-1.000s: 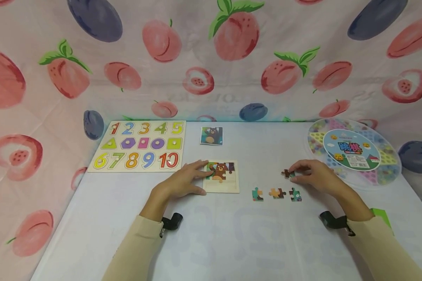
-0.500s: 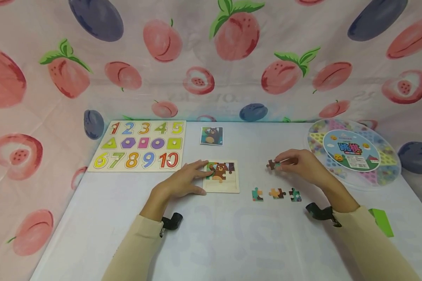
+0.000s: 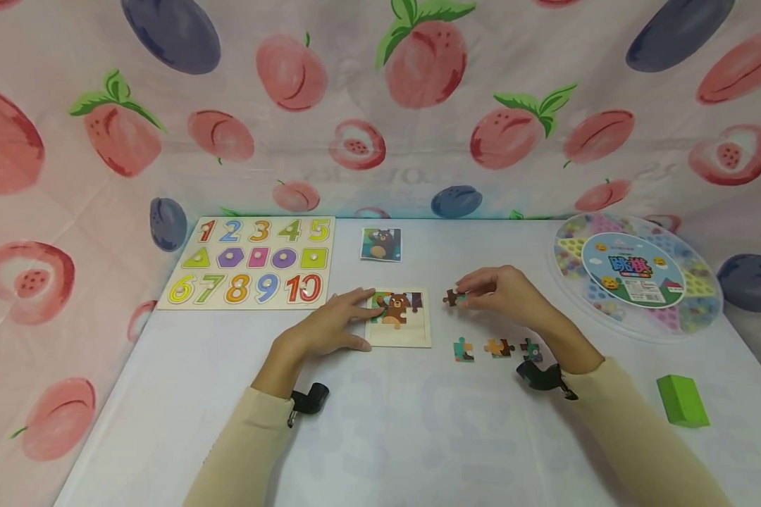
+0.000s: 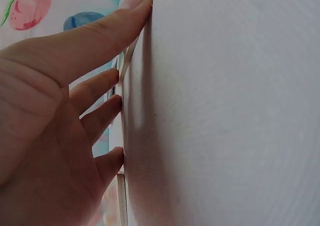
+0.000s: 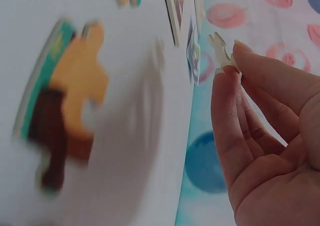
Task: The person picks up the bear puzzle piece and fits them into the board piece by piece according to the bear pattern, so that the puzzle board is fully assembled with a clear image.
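Observation:
A wooden puzzle tray (image 3: 418, 339) lies mid-table with part of a brown bear picture fitted in it. My left hand (image 3: 332, 324) rests on its left side, fingers spread and fairly straight, thumb at the near left corner. Between thumb and fingertips, my right hand (image 3: 504, 296) pinches a brown and green jigsaw piece (image 3: 451, 298), held above the table just right of the tray. In the right wrist view that piece (image 5: 220, 49) shows mostly its pale edge. Three loose jigsaw pieces lie in a row below: a teal one (image 3: 463, 350), an orange-brown one (image 3: 498, 348), a dark green one (image 3: 531, 350).
Behind the tray lies a bear picture card (image 3: 381, 244). A number and shape board (image 3: 250, 263) sits at the back left. At the back right is a round clear box (image 3: 637, 274) with a printed label. A green block (image 3: 683, 401) stands at the right.
My right hand has carried the pinched jigsaw piece leftward toward the tray, its forearm now baring the whole green block. The left hand stays where it was on the tray.

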`<state>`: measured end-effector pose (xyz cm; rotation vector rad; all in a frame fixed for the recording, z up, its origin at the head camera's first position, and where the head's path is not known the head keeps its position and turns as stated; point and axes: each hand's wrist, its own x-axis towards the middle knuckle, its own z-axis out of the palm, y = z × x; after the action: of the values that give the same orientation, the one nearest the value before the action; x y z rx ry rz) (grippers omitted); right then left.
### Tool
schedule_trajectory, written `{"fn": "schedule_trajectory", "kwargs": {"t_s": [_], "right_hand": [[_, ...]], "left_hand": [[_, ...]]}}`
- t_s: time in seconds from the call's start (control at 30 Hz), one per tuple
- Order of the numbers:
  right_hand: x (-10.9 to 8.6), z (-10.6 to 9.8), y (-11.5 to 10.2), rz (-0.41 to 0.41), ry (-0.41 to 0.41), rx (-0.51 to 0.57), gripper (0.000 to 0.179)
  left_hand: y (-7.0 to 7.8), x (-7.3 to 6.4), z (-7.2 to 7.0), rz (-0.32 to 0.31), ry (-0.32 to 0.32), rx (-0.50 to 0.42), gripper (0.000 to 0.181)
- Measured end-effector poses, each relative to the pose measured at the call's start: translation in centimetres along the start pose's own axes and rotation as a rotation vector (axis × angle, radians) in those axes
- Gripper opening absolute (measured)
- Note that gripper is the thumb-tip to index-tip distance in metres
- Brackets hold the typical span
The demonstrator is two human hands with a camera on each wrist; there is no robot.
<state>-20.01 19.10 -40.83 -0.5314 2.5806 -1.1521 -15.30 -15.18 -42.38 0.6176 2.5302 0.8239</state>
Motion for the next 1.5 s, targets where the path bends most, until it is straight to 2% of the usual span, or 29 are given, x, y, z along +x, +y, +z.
{"fn": "schedule_trajectory", "kwargs": {"t_s": [0.17, 0.37, 0.63, 0.83, 1.07, 1.27, 1.5], "right_hand": [[1.0, 1.4, -0.7, -0.027, -0.033, 0.038, 0.023], [1.7, 2.8, -1.6, -0.021, -0.055, 0.05, 0.023], [2.3, 4.3, -2.6, -0.048, -0.07, 0.027, 0.02], [2.6, 5.3, -2.9, -0.077, -0.063, -0.035, 0.018], [2.5, 6.2, -3.2, -0.024, -0.053, -0.098, 0.016], [2.5, 6.4, -3.5, 0.009, -0.046, -0.082, 0.014], [2.5, 6.3, -4.1, 0.056, -0.096, -0.044, 0.015]], "left_hand": [[0.1, 0.0, 0.0, 0.007, 0.001, 0.004, 0.066], [0.2, -0.1, -0.1, 0.01, 0.001, 0.005, 0.066], [0.2, -0.1, -0.2, 0.015, 0.001, 0.01, 0.066], [0.1, 0.0, -0.2, 0.011, -0.003, 0.006, 0.066], [-0.1, 0.0, -0.1, 0.012, -0.001, 0.007, 0.066], [-0.1, 0.0, -0.1, 0.014, 0.002, 0.005, 0.066], [0.0, 0.1, -0.1, 0.016, -0.002, 0.01, 0.066]]}}
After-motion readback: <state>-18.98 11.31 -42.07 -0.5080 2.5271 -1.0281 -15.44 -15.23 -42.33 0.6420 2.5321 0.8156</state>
